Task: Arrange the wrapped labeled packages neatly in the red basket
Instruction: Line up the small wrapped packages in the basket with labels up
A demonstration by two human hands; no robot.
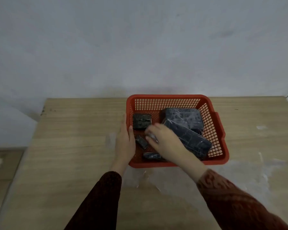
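A red mesh basket (166, 98) stands on the wooden table, holding several dark packages wrapped in clear film. A small square package (141, 121) sits at the basket's left. A large one (186, 116) lies at the back right, with a long package (193, 140) slanted across it. Two small ones lie near the front: one (141, 141) beside my left hand, one (150, 156) under my right wrist. My left hand (125, 141) rests flat against the basket's left wall. My right hand (163, 140) is inside the basket, blurred, fingers curled around something pale that I cannot make out.
The wooden table (73, 146) runs up to a pale grey wall. Its left edge drops to a tiled floor (2, 165). White smears and a crumpled piece of clear film (145, 178) lie on the table in front of the basket.
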